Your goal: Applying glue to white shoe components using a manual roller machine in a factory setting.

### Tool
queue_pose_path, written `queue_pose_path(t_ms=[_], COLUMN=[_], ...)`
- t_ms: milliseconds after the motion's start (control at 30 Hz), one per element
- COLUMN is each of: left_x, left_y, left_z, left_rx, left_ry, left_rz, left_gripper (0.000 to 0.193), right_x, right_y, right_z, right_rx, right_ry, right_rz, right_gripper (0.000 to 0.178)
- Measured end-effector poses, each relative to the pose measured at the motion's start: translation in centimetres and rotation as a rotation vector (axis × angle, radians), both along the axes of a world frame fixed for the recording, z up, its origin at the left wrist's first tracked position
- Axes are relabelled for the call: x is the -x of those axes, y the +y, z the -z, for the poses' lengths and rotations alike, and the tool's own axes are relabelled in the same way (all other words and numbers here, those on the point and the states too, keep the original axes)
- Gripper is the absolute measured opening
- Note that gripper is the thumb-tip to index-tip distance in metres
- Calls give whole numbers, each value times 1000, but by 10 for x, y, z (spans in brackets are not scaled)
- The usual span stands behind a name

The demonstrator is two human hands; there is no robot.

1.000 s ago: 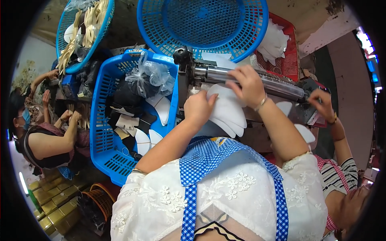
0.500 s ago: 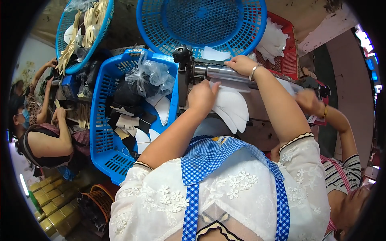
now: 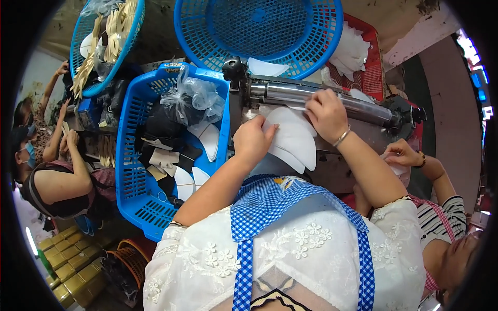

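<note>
Both hands, left (image 3: 252, 141) and right (image 3: 326, 113), press a fanned stack of white curved sole-shaped pieces (image 3: 290, 137) at the steel roller machine (image 3: 316, 98). Feeding appears underway; more pieces wait in the blue rectangular plastic basket (image 3: 129, 171).

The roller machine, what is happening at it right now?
A person in a checked apron works at the roller. The left hand rests on a stack of white pieces, and the right hand feeds one piece up to the roller. A blue basket of black and white pieces sits at the left. Other people work on both sides.
</note>
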State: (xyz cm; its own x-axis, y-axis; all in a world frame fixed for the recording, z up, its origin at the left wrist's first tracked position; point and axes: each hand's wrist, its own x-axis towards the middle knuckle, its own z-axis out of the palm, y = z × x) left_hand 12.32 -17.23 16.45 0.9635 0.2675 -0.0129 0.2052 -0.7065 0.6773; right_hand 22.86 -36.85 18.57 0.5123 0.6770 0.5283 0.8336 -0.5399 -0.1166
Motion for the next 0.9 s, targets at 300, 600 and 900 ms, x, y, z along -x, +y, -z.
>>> queue_pose_path(t_ms=[300,600,900], left_x=[-34,-2,-24], left_y=[-17,3,-11], left_z=[-3,7,0], left_rx=[-158,-34,-144], left_ry=[-18,-54,71], left_rz=[-32,124,-21], left_gripper=[42,30,32], right_x=[-105,9,-55], right_y=[51,8,43], right_z=[8,-7,-7], right_rx=[366,89,-147], right_ry=[818,141,215], right_rz=[153,-392,-114], right_gripper=[44,5,15])
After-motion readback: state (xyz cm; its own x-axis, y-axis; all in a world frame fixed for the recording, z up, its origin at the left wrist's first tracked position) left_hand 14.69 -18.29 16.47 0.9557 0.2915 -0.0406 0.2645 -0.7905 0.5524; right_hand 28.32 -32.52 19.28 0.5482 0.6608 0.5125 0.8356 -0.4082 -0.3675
